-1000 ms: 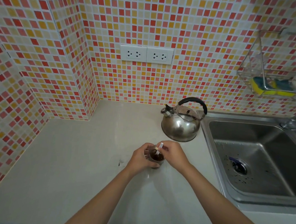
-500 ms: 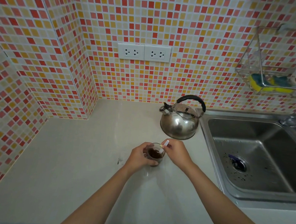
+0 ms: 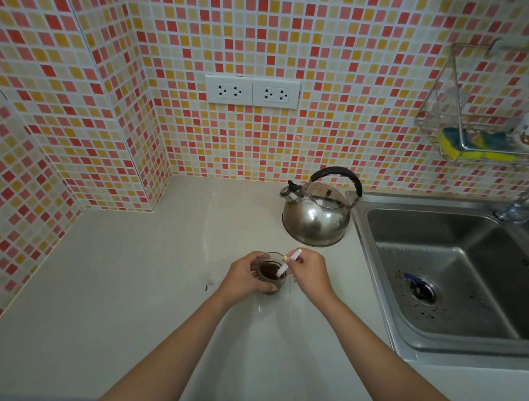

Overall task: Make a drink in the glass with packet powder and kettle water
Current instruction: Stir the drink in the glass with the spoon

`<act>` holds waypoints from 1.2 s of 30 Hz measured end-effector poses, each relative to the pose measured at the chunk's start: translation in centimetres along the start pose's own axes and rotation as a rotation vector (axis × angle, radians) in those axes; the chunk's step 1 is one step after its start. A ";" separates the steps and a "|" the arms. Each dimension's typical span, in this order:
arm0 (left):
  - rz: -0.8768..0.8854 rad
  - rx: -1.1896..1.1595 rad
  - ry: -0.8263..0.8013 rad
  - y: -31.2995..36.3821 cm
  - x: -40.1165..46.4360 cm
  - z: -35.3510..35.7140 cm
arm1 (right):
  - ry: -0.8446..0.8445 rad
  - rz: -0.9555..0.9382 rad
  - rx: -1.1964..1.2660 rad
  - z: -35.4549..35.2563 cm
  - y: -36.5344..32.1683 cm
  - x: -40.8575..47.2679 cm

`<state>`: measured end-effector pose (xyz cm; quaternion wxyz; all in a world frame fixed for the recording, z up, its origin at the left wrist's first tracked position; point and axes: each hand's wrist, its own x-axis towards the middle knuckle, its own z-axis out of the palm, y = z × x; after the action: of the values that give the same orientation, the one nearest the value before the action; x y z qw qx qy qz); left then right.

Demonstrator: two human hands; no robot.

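Observation:
A small clear glass point(image 3: 271, 275) with dark brown liquid stands on the pale counter point(image 3: 134, 285). My left hand point(image 3: 242, 276) wraps its left side. My right hand point(image 3: 310, 273) pinches a thin white packet point(image 3: 288, 263) rolled like a stick; its lower end dips into the liquid. The steel kettle point(image 3: 316, 219) with a black handle sits behind the glass, beside the sink.
A steel sink point(image 3: 457, 274) lies to the right, with a tap point(image 3: 523, 200) at its back corner. A wire rack point(image 3: 483, 139) with sponges hangs on the tiled wall. A small scrap point(image 3: 210, 284) lies left of the glass. Two sockets point(image 3: 252, 91) are on the wall.
The white packet has shifted within the glass while both hands stay on the spot. The camera has tilted slightly, so the scene sits a little higher in view.

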<state>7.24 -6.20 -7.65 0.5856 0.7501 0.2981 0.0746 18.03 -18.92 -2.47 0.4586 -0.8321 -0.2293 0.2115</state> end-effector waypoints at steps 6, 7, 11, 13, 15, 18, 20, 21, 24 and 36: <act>-0.002 0.002 0.011 0.0 0.0 0.1 | 0.121 0.139 0.303 -0.6 -0.5 -0.2; 0.000 0.005 0.014 0.0 0.0 0.1 | 0.135 0.121 0.318 -0.9 -0.7 -0.3; -0.005 0.010 0.015 -0.1 0.0 0.0 | 0.113 -0.050 0.223 -1.2 -1.0 -0.9; -0.006 0.012 0.016 -0.1 0.0 0.1 | 0.002 -0.189 0.071 -1.1 -1.1 -1.1; -0.007 0.013 0.009 0.0 0.0 0.0 | -0.128 -0.323 -0.135 -0.9 -1.1 -0.9; -0.008 0.027 -0.002 0.1 0.1 -0.1 | -0.159 -0.323 -0.294 -0.7 -0.7 -0.3; -0.007 0.039 -0.003 0.2 0.0 -0.1 | -0.103 -0.223 -0.212 -0.6 -0.5 -0.2; -0.007 0.043 -0.001 0.3 0.0 -0.1 | -0.095 -0.181 -0.157 -0.5 -0.6 -0.3; 0.001 0.055 0.001 0.5 -0.1 -0.1 | -0.151 -0.188 -0.084 0.1 -1.1 -0.8; 0.007 0.101 -0.005 1.0 -0.2 -0.4 | -0.225 -0.238 -0.197 0.0 -2.1 -0.7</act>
<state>7.28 -6.07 -6.59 0.5476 0.7798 0.2975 0.0598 17.06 -18.31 -0.58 0.3684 -0.8110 -0.3955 0.2241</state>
